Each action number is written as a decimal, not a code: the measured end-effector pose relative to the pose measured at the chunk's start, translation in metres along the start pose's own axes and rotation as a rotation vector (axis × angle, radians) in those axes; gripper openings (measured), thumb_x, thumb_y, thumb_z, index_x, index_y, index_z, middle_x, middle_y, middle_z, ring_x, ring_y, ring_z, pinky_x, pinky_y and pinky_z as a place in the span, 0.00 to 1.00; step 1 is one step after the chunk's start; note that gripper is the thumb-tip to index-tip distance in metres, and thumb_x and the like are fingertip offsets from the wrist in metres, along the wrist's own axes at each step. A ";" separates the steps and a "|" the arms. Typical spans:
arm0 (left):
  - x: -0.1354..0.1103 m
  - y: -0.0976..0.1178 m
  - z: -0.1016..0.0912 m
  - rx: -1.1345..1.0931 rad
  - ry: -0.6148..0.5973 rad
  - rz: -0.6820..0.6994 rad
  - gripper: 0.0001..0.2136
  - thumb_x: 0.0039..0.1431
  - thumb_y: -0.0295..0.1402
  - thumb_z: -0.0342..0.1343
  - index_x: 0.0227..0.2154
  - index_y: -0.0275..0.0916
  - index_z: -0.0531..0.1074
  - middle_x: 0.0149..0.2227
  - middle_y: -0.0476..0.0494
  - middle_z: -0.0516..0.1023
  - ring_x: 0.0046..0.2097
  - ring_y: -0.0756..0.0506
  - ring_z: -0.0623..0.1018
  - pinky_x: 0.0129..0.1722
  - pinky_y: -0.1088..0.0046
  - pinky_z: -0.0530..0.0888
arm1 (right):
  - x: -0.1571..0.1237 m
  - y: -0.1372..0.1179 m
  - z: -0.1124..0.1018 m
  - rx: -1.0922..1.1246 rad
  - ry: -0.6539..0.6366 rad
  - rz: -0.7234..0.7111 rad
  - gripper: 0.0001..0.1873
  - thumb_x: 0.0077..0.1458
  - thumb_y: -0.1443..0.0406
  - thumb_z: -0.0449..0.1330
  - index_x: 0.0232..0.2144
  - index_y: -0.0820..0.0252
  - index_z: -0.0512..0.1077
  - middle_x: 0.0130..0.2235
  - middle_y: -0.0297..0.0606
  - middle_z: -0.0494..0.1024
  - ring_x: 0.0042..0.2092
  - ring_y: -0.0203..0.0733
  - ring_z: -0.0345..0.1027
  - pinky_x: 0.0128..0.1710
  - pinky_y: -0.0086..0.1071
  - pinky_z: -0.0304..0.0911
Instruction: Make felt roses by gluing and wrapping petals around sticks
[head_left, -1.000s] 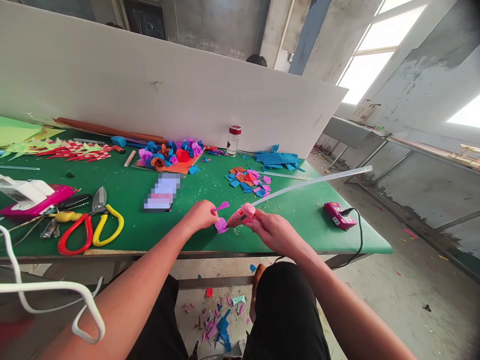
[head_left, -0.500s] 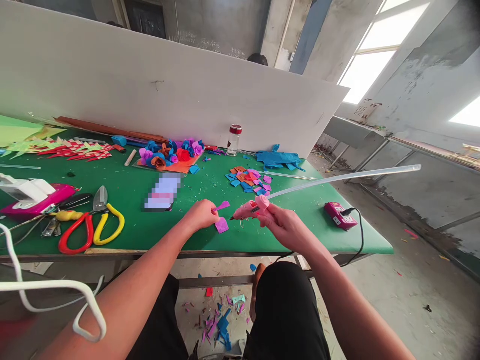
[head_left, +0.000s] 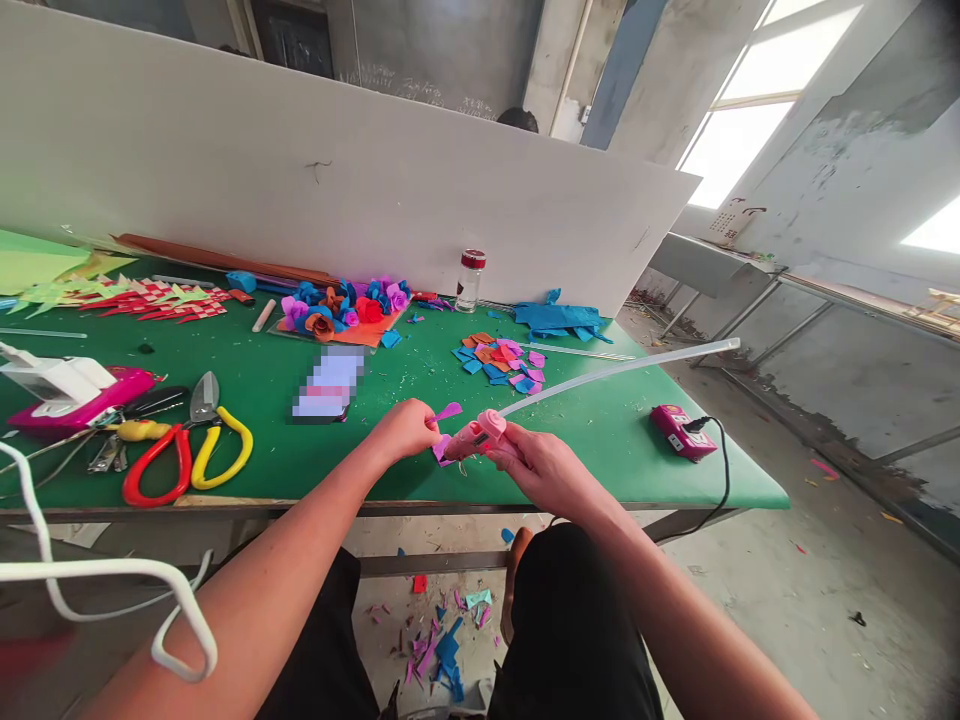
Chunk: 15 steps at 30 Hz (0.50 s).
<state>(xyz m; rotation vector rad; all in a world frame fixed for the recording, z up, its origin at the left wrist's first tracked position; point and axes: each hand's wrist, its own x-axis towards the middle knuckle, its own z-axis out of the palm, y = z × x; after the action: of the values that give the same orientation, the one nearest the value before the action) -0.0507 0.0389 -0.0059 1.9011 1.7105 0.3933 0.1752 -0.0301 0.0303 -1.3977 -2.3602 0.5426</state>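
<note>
My right hand (head_left: 541, 462) is closed around a pink hot glue gun (head_left: 478, 433), from whose back a long clear glue stick (head_left: 622, 373) sticks out. The gun's nozzle is over a purple paper petal (head_left: 441, 449), and whether it touches the paper I cannot tell. My left hand (head_left: 409, 430) pinches that petal together with another purple paper piece (head_left: 450, 410) that pokes out above the fingers. Beyond both hands lies a loose pile of cut paper petals (head_left: 491, 352) in blue, orange and purple.
Paper flowers (head_left: 349, 310) sit at the back, near a phone (head_left: 328, 385) with a blurred screen. A lidded glass jar (head_left: 469, 282) stands by the white board (head_left: 360, 170). Pliers (head_left: 204, 400) lie left. A magenta power socket (head_left: 681, 433) with a black cord is at right.
My right hand has brought the glue gun left and slightly down, so its nozzle now covers part of the purple petal. My left hand has hardly moved.
</note>
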 end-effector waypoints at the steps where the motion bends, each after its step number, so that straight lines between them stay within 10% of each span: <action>1: 0.000 0.000 0.000 0.000 0.001 0.001 0.03 0.41 0.29 0.59 0.17 0.38 0.73 0.17 0.51 0.69 0.23 0.49 0.67 0.23 0.72 0.56 | 0.000 0.000 0.000 -0.007 -0.009 0.002 0.14 0.66 0.55 0.48 0.38 0.57 0.68 0.30 0.37 0.75 0.29 0.40 0.65 0.29 0.28 0.51; 15: -0.002 0.003 -0.001 0.004 -0.004 -0.015 0.05 0.42 0.32 0.61 0.17 0.38 0.73 0.17 0.51 0.69 0.23 0.49 0.66 0.24 0.72 0.56 | -0.001 -0.005 -0.001 -0.046 -0.030 0.036 0.14 0.66 0.57 0.49 0.46 0.56 0.69 0.35 0.39 0.78 0.34 0.43 0.71 0.33 0.29 0.54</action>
<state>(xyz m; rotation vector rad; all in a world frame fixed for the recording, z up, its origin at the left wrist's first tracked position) -0.0492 0.0367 -0.0031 1.8894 1.7229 0.3807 0.1718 -0.0329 0.0337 -1.4643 -2.3896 0.5257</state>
